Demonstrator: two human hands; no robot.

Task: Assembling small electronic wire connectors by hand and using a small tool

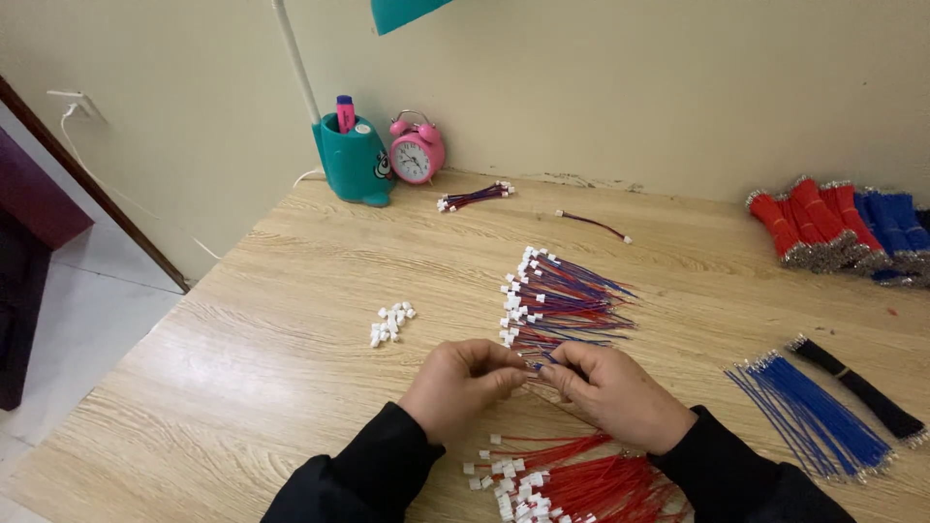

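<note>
Far beyond the hands, a pink alarm clock stands against the wall; a teal pen holder sits just beside it. Off to their right lie bundled red wires; a black wire bundle lies nearer.

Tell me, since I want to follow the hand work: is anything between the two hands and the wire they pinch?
Nothing visible. The left hand and right hand meet fingertip to fingertip on a thin wire, just below the fanned pile of red and blue wires with white connectors.

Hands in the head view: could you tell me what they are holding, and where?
Left hand and right hand pinch a thin wire together at their fingertips; exact grip point is hidden.
</note>
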